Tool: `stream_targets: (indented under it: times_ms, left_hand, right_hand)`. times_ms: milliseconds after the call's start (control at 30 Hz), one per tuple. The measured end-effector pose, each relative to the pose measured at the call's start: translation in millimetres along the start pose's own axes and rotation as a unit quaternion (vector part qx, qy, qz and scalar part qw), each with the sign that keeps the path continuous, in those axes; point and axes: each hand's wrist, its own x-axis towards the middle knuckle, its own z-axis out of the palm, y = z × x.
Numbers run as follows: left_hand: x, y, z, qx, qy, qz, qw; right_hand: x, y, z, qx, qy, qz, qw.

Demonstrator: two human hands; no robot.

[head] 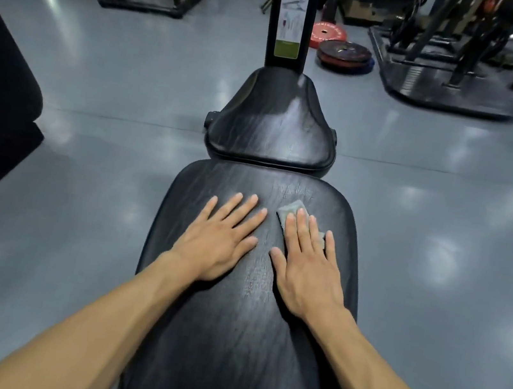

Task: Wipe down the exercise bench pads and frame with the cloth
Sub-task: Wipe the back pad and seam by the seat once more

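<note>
Both forearms reach forward over long black back pad [235,342] of table. Left hand [219,242] flat on pad, fingers straight, grip released. Right hand [309,266] flat too, straight fingers pressing grey cloth [289,213] onto pad, grip released. Seat pad [273,123] beyond, then upright frame post [291,18]; weight plates [344,55] on floor at right.

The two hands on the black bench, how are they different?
The right hand presses a small grey cloth under its fingers; the left hand has nothing under it, just the bare long pad. The left hand's fingers are spread wider apart; the right hand's fingers lie closer together. The left hand angles toward the right; the right hand angles toward the left. Both lie flat, palm down, fingers straight, side by side on the same pad.
</note>
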Motion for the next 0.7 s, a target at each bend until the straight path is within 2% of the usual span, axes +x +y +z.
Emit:
stream_targets:
  times_ms: [300, 467, 567, 700]
  left_hand:
    - [140, -77, -32, -0.009, 0.087, -0.029, 0.996]
    - [175, -105, -47, -0.029, 0.091, -0.009, 0.995]
    - [197, -107, -61, -0.055, 0.080, -0.016, 0.995]
    - [246, -110, -78, -0.090, 0.076, -0.073, 0.990]
  right_hand:
    - [169, 19, -24, -0.012, 0.056, -0.045, 0.997]
    - [260, 41, -52, 0.025, 0.035, 0.000, 0.999]
    - [262, 39, -56, 0.060, 0.031, 0.020, 0.997]
    - [205, 32, -49, 0.070, 0.012, 0.009, 0.997]
